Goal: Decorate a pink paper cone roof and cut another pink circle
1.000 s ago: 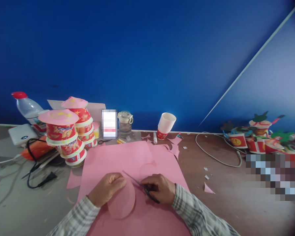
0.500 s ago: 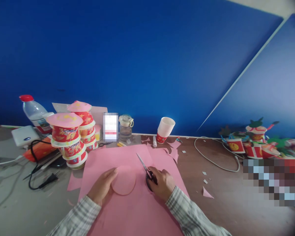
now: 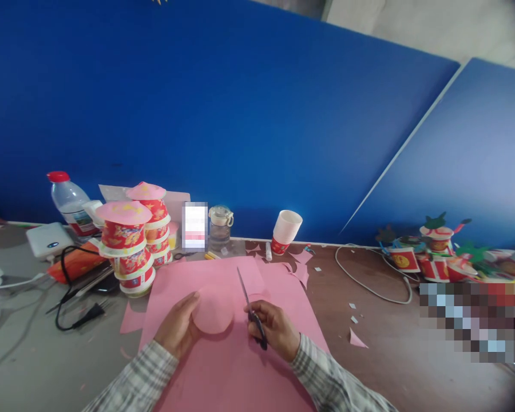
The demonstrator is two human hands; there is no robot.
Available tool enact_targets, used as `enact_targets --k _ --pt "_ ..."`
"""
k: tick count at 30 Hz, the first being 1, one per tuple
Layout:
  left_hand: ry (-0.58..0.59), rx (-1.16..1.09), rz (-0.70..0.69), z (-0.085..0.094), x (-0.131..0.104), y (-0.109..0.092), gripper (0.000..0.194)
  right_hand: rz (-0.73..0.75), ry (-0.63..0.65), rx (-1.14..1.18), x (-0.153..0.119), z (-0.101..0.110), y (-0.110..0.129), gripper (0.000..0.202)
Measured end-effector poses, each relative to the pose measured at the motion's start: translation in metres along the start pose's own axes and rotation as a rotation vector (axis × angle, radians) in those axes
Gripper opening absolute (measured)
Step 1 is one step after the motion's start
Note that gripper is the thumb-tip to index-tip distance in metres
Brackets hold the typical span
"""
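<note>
My left hand (image 3: 180, 323) pinches the left edge of a round pink paper disc (image 3: 213, 312), thumb on top and the other fingers underneath. Black-handled scissors (image 3: 257, 329) are in my right hand (image 3: 277, 329), their blades pointing away from me and to the left. A small gap separates the blades from the disc. Beneath both hands a large sheet of pink paper (image 3: 223, 377) covers the middle of the table.
Stacked red paper cups with pink paper tops (image 3: 124, 234) stand at the left, near a plastic bottle (image 3: 71, 206). Behind the sheet are a lidded glass jar (image 3: 220, 229) and white cups (image 3: 288, 223). Paper scraps (image 3: 357, 339) and a white cable (image 3: 369, 292) lie on the right.
My right hand has turned the scissors so the blades look edge-on and closed. The disc is tilted a little differently in my left hand. The camera view has shifted slightly.
</note>
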State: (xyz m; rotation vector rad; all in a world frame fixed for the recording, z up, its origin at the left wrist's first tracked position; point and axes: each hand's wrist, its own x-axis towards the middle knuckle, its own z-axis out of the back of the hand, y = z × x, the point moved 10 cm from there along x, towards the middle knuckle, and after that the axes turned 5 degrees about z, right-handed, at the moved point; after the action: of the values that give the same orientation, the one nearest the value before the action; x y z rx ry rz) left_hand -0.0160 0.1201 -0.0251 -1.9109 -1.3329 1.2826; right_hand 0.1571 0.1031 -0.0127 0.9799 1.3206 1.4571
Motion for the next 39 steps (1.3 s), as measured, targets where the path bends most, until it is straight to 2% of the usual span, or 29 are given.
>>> enact_targets --k 4,8,11,14,19,22,26,30,34,39 --pt "0.03 -0.025 -0.026 -0.005 -0.005 -0.006 0.037 0.009 -0.078 -0.029 0.001 0.009 -0.004 0.025" --pt "0.066 -0.009 -0.035 -0.01 -0.005 -0.008 0.046 0.057 -0.216 -0.064 0.001 0.029 -0.004 0.029" --pt "0.075 0.02 -0.042 -0.011 -0.004 -0.006 0.053 0.064 -0.265 -0.024 0.003 0.036 -0.004 0.031" --pt "0.103 0.067 -0.038 -0.015 -0.004 0.0 0.057 0.04 -0.242 0.073 0.007 0.031 -0.003 0.033" --pt "0.195 0.176 -0.049 -0.027 -0.009 0.011 0.053 0.018 -0.147 0.231 0.005 0.012 0.005 0.043" --pt "0.218 0.247 -0.096 -0.032 -0.011 0.011 0.051 0.015 -0.104 0.293 0.001 0.004 0.011 0.043" --pt "0.193 0.333 -0.182 -0.035 -0.017 0.002 0.051 0.026 -0.132 0.344 -0.001 0.008 0.016 0.046" --pt "0.183 0.378 -0.236 -0.038 -0.024 -0.004 0.05 0.003 -0.195 0.34 -0.001 0.008 0.009 0.049" --pt "0.173 0.314 -0.278 -0.037 -0.026 -0.005 0.048 -0.01 -0.213 0.345 -0.001 0.002 0.001 0.052" --pt "0.251 0.063 -0.093 -0.047 -0.028 0.013 0.054 0.002 -0.266 0.381 -0.001 0.009 0.003 0.052"
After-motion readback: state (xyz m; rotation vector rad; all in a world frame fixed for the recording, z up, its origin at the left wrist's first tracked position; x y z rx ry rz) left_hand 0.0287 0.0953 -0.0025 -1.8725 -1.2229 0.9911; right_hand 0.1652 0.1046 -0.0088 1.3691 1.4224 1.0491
